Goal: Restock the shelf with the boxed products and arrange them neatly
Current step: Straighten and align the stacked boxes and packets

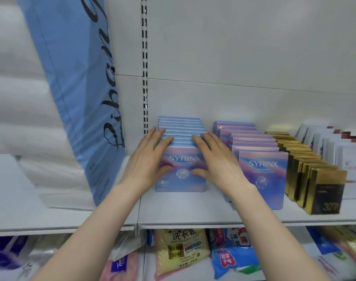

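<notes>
Currently squaring up: my left grip [146, 159] and right grip [217, 161], fingers flat and holding nothing, press the left SYRINX row [181, 126] on the shelf [193, 211]. Next, I judge, its front needs aligning with the neighbouring row [262, 175]

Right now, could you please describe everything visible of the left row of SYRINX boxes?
The left row of SYRINX boxes stands upright on the shelf, packed front to back. Glossy-looking card, blue shading to pink, a pale emblem on the front face. The left hand and right hand lie over the tops, thumbs on the front box.
</notes>
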